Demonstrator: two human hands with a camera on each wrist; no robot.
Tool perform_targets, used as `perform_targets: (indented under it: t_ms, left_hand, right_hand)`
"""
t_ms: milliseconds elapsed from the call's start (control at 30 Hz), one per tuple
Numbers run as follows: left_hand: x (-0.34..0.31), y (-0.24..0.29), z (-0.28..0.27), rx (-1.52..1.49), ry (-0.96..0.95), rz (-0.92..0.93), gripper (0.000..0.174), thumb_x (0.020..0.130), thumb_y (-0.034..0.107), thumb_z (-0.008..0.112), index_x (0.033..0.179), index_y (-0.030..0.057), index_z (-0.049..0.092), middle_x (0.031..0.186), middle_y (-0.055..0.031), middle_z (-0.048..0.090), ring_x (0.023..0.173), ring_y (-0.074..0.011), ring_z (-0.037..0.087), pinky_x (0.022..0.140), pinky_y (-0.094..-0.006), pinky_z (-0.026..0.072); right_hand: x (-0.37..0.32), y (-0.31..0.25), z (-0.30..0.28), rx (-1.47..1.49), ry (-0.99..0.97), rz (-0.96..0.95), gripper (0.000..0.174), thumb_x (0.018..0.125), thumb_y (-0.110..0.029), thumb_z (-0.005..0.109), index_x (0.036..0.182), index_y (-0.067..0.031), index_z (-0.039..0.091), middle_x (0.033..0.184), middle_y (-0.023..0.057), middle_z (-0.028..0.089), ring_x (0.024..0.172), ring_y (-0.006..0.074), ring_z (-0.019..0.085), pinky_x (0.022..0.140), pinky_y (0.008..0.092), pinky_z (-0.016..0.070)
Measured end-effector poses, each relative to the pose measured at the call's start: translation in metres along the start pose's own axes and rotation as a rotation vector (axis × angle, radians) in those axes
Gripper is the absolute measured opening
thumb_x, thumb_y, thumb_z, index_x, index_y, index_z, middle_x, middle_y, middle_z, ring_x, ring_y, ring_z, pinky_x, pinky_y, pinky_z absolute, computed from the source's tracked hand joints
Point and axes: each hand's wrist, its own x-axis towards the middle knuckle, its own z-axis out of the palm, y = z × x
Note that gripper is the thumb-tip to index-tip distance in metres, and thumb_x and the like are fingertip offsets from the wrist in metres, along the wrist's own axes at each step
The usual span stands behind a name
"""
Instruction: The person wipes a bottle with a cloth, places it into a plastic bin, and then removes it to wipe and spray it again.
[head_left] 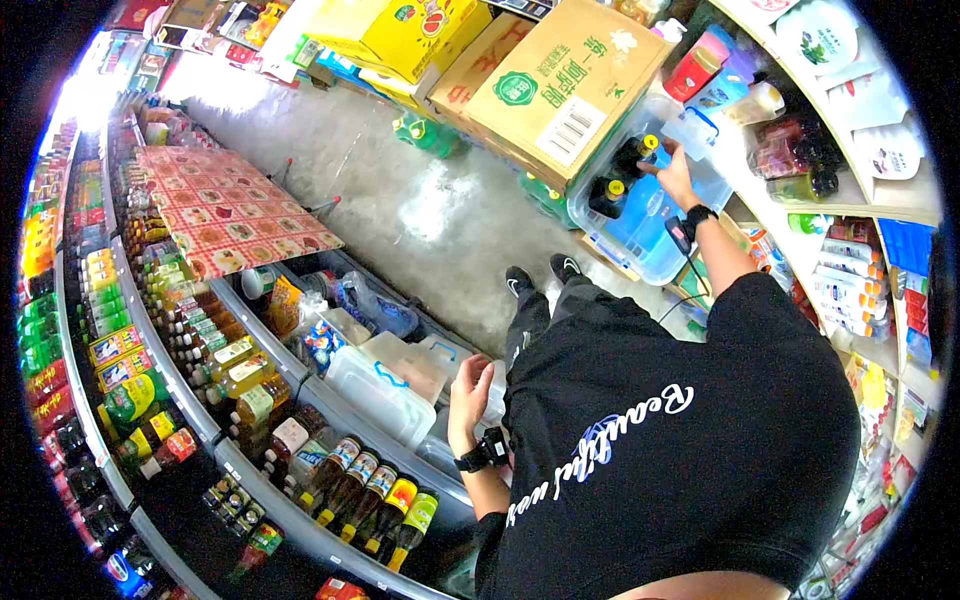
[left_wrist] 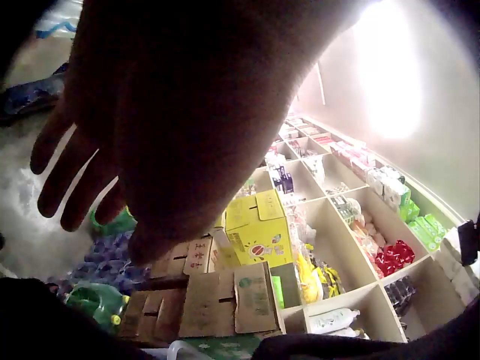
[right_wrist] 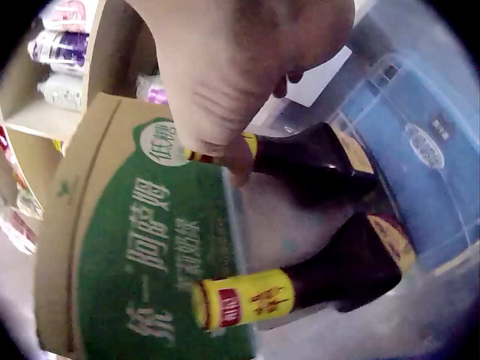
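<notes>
My right hand reaches into a clear plastic bin with a blue bottom on the floor. Two dark bottles with yellow caps stand in it. In the right wrist view my fingers pinch the yellow neck of the upper bottle; the other bottle lies below it, untouched. In the head view both bottles sit against the bin's left wall. My left hand hangs with relaxed, spread fingers over a clear lidded bin and holds nothing.
A large cardboard box with green print stands right beside the blue-bottomed bin. Shelves packed with bottles curve along the left. A table under a checked cloth stands beyond. Goods fill the right-hand shelves. Bare concrete floor lies between.
</notes>
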Motion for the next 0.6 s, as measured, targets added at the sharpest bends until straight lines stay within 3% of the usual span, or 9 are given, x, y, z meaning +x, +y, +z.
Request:
perform_targets:
  t_ms: [67, 167, 200, 333, 433, 467, 567, 600]
  left_hand:
    - [-0.007, -0.001, 0.0, -0.014, -0.003, -0.017, 0.042, 0.098, 0.026, 0.065, 0.13, -0.0009, 0.056, 0.115, -0.0183, 0.071, 0.104, -0.0246, 0.069, 0.091, -0.0368, 0.0531]
    - [-0.016, 0.0, -0.001, 0.007, -0.007, -0.055, 0.044, 0.098, 0.027, 0.065, 0.131, -0.0009, 0.056, 0.117, -0.0187, 0.07, 0.105, -0.0254, 0.069, 0.091, -0.0373, 0.0536]
    - [-0.018, 0.004, -0.002, 0.054, -0.006, -0.075, 0.045, 0.098, 0.028, 0.065, 0.131, -0.0012, 0.056, 0.118, -0.0189, 0.07, 0.105, -0.0256, 0.069, 0.091, -0.0372, 0.0536]
    - [-0.024, -0.001, -0.006, 0.071, -0.007, -0.123, 0.047, 0.099, 0.031, 0.064, 0.132, -0.0018, 0.056, 0.118, -0.0196, 0.07, 0.106, -0.0259, 0.069, 0.092, -0.037, 0.0534]
    - [-0.023, -0.006, -0.01, 0.09, -0.015, -0.129, 0.047, 0.098, 0.03, 0.065, 0.131, -0.0016, 0.056, 0.118, -0.0194, 0.07, 0.107, -0.0251, 0.068, 0.092, -0.0363, 0.0532]
    - [-0.019, -0.007, -0.012, 0.089, -0.013, -0.124, 0.047, 0.098, 0.03, 0.065, 0.131, -0.0017, 0.056, 0.118, -0.0193, 0.07, 0.107, -0.0248, 0.068, 0.092, -0.036, 0.0532]
    - [-0.005, -0.017, -0.021, 0.055, -0.03, -0.081, 0.046, 0.097, 0.029, 0.066, 0.13, -0.0018, 0.057, 0.117, -0.0192, 0.07, 0.106, -0.0249, 0.068, 0.092, -0.0358, 0.053]
    - [0.001, -0.022, -0.026, 0.107, -0.033, -0.066, 0.045, 0.098, 0.027, 0.066, 0.13, -0.0024, 0.056, 0.116, -0.0191, 0.07, 0.106, -0.0249, 0.068, 0.093, -0.0354, 0.0525]
  right_hand:
    - [0.012, 0.001, 0.016, 0.155, 0.002, 0.037, 0.086, 0.071, -0.028, 0.092, 0.136, 0.0027, 0.046, 0.128, 0.0194, 0.06, 0.125, 0.0296, 0.056, 0.107, 0.0401, 0.0438]
    - [0.034, 0.013, 0.053, 0.302, 0.097, 0.03, 0.063, 0.071, -0.029, 0.093, 0.117, -0.0042, 0.058, 0.107, 0.0079, 0.068, 0.094, 0.02, 0.062, 0.087, 0.0338, 0.0516]
    - [0.034, 0.002, 0.058, 0.464, 0.12, -0.002, 0.046, 0.076, -0.028, 0.088, 0.107, -0.0045, 0.063, 0.096, 0.0085, 0.07, 0.083, 0.0171, 0.061, 0.079, 0.0327, 0.0527]
    - [0.037, -0.005, 0.055, 0.243, 0.095, 0.121, 0.027, 0.084, -0.028, 0.079, 0.085, -0.0032, 0.068, 0.074, 0.0112, 0.068, 0.069, 0.0159, 0.06, 0.068, 0.0336, 0.0519]
    - [0.048, -0.001, 0.047, 0.266, 0.114, 0.155, 0.028, 0.084, -0.029, 0.08, 0.089, -0.0036, 0.069, 0.077, 0.0096, 0.069, 0.07, 0.0157, 0.06, 0.068, 0.0333, 0.0515]
    - [0.051, 0.0, 0.039, 0.287, 0.138, 0.234, 0.03, 0.086, -0.028, 0.08, 0.085, -0.0003, 0.069, 0.078, 0.0054, 0.069, 0.071, 0.0135, 0.061, 0.068, 0.03, 0.0496]
    - [0.059, 0.007, 0.016, 0.454, 0.413, 0.376, 0.031, 0.085, -0.029, 0.08, 0.084, 0.0003, 0.07, 0.075, 0.0056, 0.069, 0.069, 0.0149, 0.062, 0.068, 0.0304, 0.0493]
    - [0.055, -0.013, -0.003, 0.425, 0.424, 0.464, 0.03, 0.083, -0.027, 0.081, 0.077, 0.0, 0.069, 0.071, 0.0053, 0.069, 0.067, 0.0151, 0.062, 0.066, 0.0305, 0.0482]
